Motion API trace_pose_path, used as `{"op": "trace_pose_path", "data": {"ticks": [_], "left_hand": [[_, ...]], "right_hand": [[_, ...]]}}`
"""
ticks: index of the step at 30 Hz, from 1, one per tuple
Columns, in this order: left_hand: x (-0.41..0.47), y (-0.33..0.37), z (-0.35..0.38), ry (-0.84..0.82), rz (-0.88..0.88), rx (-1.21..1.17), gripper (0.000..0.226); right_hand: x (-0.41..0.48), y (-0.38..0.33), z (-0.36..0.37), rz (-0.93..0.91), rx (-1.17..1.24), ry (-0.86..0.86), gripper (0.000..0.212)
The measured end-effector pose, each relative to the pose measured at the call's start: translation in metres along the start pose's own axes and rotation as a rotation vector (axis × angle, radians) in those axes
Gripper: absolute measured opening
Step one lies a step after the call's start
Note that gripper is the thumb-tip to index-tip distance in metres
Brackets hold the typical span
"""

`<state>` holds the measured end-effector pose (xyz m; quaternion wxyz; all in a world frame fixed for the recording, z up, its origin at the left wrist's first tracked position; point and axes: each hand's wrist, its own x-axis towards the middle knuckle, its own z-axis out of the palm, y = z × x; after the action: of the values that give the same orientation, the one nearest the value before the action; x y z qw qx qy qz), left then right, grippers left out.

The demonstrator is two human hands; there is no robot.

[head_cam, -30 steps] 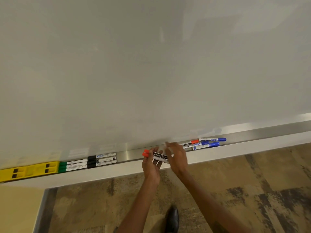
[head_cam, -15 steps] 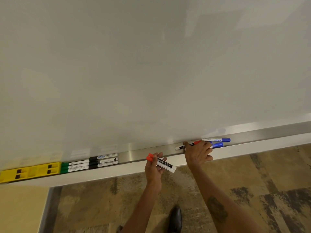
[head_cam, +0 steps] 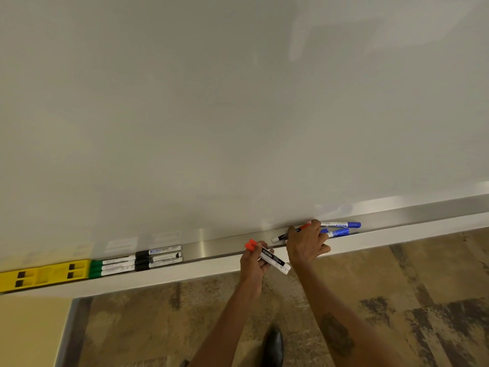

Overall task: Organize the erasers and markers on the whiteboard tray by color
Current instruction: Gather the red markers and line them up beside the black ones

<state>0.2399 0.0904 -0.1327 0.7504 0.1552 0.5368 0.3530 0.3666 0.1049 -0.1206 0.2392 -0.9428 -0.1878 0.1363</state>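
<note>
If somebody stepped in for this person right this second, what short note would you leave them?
Left hand: shut on two red markers, held just off the tray.
Right hand: closing on a third red marker lying in the tray beside the blue markers; grip not clear.
Done: yellow erasers, green markers and black markers sit grouped at the tray's left end.
Left: gather the reds, lay them together, tidy the blues.

Soft, even indoor light, faint glare patches on the whiteboard (head_cam: 238, 102) — wide-angle bending at edges, slightly soft focus
</note>
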Motion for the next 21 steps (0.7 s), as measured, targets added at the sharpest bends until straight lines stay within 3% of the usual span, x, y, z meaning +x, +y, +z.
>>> {"op": "trace_pose_path", "data": {"ticks": [7, 12, 18, 21], "left_hand": [[0.008, 0.007, 0.023, -0.011, -0.084, -0.064, 0.018], [0.010, 0.008, 0.030, -0.024, -0.095, -0.079, 0.025], [0.008, 0.024, 0.036, -0.093, -0.060, -0.163, 0.021], [0.003, 0.026, 0.028, -0.078, -0.017, -0.154, 0.026]], "right_hand": [[0.002, -0.001, 0.003, 0.064, 0.085, -0.017, 0.040], [0.011, -0.011, -0.002, 0.247, 0.227, -0.074, 0.046], [0.018, -0.016, -0.012, 0.484, 0.606, -0.130, 0.041], [0.012, -0.017, -0.018, 0.427, 0.838, -0.074, 0.026]]}}
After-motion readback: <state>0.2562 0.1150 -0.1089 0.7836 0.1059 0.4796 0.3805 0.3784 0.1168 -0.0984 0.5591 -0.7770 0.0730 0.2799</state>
